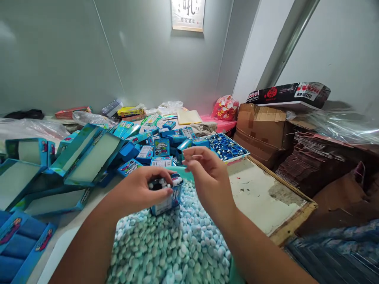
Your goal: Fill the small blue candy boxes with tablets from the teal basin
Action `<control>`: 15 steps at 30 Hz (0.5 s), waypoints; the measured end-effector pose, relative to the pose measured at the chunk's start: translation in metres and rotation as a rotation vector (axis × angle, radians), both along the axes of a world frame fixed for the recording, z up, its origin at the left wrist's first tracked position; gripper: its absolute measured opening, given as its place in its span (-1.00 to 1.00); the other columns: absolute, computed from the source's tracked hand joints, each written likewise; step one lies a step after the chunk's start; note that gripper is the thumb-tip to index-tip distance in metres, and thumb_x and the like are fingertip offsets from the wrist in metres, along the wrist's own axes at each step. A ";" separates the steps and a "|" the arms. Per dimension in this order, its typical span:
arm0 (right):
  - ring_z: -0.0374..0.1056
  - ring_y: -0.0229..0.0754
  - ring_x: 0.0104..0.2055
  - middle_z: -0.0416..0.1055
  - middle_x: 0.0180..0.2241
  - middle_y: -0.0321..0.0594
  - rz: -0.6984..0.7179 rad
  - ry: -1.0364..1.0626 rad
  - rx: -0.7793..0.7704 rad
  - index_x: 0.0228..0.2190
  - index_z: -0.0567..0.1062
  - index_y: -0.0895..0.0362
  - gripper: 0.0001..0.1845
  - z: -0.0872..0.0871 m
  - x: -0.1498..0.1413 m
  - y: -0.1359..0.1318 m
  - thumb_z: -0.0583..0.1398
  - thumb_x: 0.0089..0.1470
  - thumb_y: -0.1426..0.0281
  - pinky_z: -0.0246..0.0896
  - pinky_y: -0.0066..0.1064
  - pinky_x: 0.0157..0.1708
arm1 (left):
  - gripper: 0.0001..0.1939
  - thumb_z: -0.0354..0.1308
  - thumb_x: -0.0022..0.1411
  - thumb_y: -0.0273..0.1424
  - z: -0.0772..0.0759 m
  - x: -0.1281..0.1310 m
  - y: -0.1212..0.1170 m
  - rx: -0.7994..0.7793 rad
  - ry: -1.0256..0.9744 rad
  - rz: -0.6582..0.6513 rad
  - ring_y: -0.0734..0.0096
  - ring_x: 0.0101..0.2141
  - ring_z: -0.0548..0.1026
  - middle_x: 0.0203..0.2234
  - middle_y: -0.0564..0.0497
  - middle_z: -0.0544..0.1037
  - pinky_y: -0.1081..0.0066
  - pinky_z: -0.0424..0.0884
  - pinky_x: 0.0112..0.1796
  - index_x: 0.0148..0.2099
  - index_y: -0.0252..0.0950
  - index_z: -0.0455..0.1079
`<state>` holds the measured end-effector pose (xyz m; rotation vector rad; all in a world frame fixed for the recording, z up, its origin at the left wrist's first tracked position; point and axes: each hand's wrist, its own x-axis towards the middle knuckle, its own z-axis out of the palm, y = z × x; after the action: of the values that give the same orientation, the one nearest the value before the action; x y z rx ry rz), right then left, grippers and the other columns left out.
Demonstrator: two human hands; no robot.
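My left hand (pixel 145 187) is closed around a small blue candy tin (pixel 167 203), its open top showing pale candies heaped inside. The tin stands upright over a large mass of pale mint-coloured candies (pixel 171 240) in a light green tub (pixel 235 272). To the right of the tin, my right hand (pixel 209 171) is raised with thumb and fingers drawn into a pinch. Whether anything small sits between those fingertips I cannot make out. Behind the hands lie many small blue candy boxes (pixel 162 146) in a loose pile.
Larger blue display cartons (pixel 91 154) are stacked on the left. A tray of round blue lids (pixel 226 146) sits behind my right hand, by a worn white board (pixel 260 193) with a wooden edge. Brown cardboard boxes (pixel 260 130) and flattened cardboard (pixel 310 156) crowd the right.
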<state>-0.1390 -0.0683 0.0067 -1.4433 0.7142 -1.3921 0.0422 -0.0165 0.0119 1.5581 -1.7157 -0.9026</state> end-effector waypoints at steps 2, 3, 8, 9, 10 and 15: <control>0.41 -0.10 -0.12 0.49 -0.20 -0.19 -0.046 0.168 -0.125 -0.24 0.56 0.05 -0.86 -0.007 -0.007 0.004 0.20 0.17 0.39 0.33 -0.27 -0.22 | -0.81 0.31 0.14 -0.24 0.002 -0.005 0.002 -0.035 -0.029 0.002 0.26 -0.19 0.55 -0.18 0.00 0.62 0.41 0.47 -0.17 -0.27 -0.24 0.53; 0.41 -0.09 -0.11 0.48 -0.17 -0.17 -0.056 0.266 -0.188 -0.24 0.56 0.07 -0.86 -0.010 -0.010 0.006 0.19 0.18 0.41 0.32 -0.27 -0.22 | -0.82 0.30 0.14 -0.25 0.002 -0.007 0.003 -0.048 -0.049 0.002 0.26 -0.19 0.55 -0.23 0.01 0.61 0.41 0.46 -0.17 -0.27 -0.24 0.52; 0.38 -0.05 -0.16 0.45 -0.26 -0.12 -0.041 0.704 -0.329 -0.31 0.62 0.14 -0.84 -0.020 -0.015 0.013 0.21 0.24 0.45 0.23 -0.23 -0.20 | -0.81 0.31 0.14 -0.24 0.006 -0.014 0.007 -0.112 -0.108 0.009 0.27 -0.12 0.53 -0.19 0.01 0.57 0.41 0.44 -0.15 -0.28 -0.25 0.51; 0.37 -0.06 -0.19 0.44 -0.29 -0.13 -0.040 0.749 -0.339 -0.33 0.63 0.14 -0.81 -0.020 -0.015 0.014 0.20 0.27 0.43 0.21 -0.24 -0.21 | -0.79 0.34 0.13 -0.21 0.007 -0.013 0.009 -0.132 -0.139 0.022 0.27 -0.11 0.52 -0.16 0.00 0.55 0.42 0.43 -0.17 -0.27 -0.23 0.52; 0.36 -0.07 -0.20 0.43 -0.31 -0.13 -0.049 0.781 -0.355 -0.34 0.64 0.15 -0.78 -0.019 -0.014 0.014 0.19 0.30 0.42 0.20 -0.25 -0.22 | -0.76 0.37 0.11 -0.18 0.007 -0.012 0.011 -0.149 -0.179 0.040 0.28 -0.11 0.51 -0.14 0.00 0.54 0.44 0.43 -0.21 -0.25 -0.22 0.54; 0.29 -0.13 -0.33 0.39 -0.36 -0.09 -0.068 0.904 -0.406 -0.49 0.61 0.18 -0.68 -0.008 -0.008 0.015 0.18 0.29 0.50 0.12 -0.28 -0.34 | -0.68 0.40 0.10 -0.16 0.006 -0.009 0.023 -0.240 -0.304 0.066 0.30 -0.13 0.50 -0.11 0.01 0.51 0.41 0.45 -0.22 -0.10 -0.13 0.58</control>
<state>-0.1471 -0.0534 -0.0013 -2.4335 1.0718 -0.9079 0.0334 0.0068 0.0175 1.6382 -1.8878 -0.4219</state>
